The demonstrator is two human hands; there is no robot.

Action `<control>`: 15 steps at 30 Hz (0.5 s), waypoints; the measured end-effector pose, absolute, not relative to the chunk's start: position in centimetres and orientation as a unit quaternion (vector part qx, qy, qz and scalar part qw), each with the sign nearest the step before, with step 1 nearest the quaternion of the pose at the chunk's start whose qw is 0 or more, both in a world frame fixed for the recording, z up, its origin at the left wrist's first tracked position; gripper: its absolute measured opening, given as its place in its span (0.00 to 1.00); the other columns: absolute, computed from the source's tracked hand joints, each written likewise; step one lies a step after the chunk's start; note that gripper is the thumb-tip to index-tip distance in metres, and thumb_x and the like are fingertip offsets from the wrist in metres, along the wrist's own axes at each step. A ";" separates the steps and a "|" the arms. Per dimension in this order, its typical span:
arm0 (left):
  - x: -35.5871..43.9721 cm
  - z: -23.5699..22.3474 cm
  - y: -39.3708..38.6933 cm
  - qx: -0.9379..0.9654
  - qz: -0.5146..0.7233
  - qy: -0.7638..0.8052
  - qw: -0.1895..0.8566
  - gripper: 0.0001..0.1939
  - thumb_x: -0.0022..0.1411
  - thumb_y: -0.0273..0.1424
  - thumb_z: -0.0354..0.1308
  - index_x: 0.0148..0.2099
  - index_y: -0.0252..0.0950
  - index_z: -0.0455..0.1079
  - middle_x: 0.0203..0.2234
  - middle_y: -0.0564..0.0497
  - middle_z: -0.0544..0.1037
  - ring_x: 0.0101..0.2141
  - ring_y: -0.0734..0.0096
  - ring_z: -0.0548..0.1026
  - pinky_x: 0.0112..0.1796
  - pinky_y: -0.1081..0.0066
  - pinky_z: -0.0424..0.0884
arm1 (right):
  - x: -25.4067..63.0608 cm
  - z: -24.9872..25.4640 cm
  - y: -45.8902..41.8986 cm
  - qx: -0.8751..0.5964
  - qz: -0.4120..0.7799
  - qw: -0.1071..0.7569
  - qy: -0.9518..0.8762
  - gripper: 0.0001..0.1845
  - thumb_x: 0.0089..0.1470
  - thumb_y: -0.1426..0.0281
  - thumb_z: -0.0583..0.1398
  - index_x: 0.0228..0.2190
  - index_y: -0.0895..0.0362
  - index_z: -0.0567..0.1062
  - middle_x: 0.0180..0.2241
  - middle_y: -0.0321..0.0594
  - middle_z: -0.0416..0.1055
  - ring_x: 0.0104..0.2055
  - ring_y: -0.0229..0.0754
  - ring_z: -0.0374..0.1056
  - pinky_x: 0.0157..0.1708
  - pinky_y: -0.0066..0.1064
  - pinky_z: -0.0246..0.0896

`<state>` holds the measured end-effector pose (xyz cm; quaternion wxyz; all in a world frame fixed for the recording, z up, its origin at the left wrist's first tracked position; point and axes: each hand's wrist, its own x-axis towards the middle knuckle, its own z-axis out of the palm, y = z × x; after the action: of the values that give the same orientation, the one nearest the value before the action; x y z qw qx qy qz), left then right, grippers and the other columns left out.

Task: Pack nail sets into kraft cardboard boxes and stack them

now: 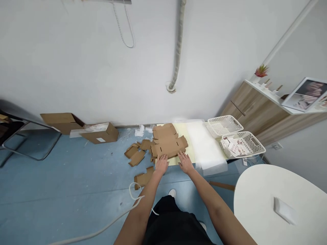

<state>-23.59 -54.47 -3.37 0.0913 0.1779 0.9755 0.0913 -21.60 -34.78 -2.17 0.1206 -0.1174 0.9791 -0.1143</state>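
On the surface [182,128] lies flat cardboard [166,140], its near edge partly hidden by the left hand [161,164] and right hand [186,163], fingers spread, each grip loose. One basket [255,143] holds papers [238,147] too small to read.

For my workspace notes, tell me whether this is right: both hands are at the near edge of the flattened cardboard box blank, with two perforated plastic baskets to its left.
The side is wrong: the head view shows the two perforated plastic baskets to the right of the flattened cardboard box blank, not its left. The left hand and right hand are at its near edge.
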 end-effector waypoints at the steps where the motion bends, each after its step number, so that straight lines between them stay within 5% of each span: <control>1: -24.0 -3.1 -54.5 0.176 0.091 0.975 0.101 0.21 0.66 0.29 0.50 0.61 0.35 0.64 0.59 0.38 0.69 0.59 0.55 0.65 0.63 0.49 0.48 | -22.1 -2.1 -35.4 -0.125 -0.114 0.129 0.977 0.34 0.59 0.71 0.51 0.66 0.59 0.54 0.69 0.48 0.47 0.70 0.51 0.40 0.66 0.49 0.35; 8: -28.2 -2.1 -55.5 0.169 0.114 0.965 0.164 0.15 0.62 0.32 0.60 0.51 0.38 0.71 0.50 0.44 0.73 0.53 0.57 0.69 0.56 0.58 0.59 | -25.1 -1.7 -37.7 -0.161 -0.120 0.156 0.967 0.25 0.57 0.73 0.55 0.56 0.56 0.69 0.60 0.48 0.65 0.67 0.52 0.51 0.65 0.55 0.28; 15: -31.5 -2.0 -56.5 0.158 0.148 0.947 0.239 0.14 0.54 0.37 0.67 0.43 0.44 0.74 0.47 0.51 0.76 0.49 0.60 0.74 0.50 0.64 0.64 | -29.1 -0.7 -38.2 -0.120 -0.112 0.207 0.964 0.14 0.55 0.70 0.58 0.43 0.52 0.78 0.47 0.42 0.75 0.51 0.48 0.68 0.63 0.49 0.37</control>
<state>-31.48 -56.53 -1.96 0.2390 0.1579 0.9466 0.1483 -29.13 -38.24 -0.74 0.2068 -0.1205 0.9645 -0.1119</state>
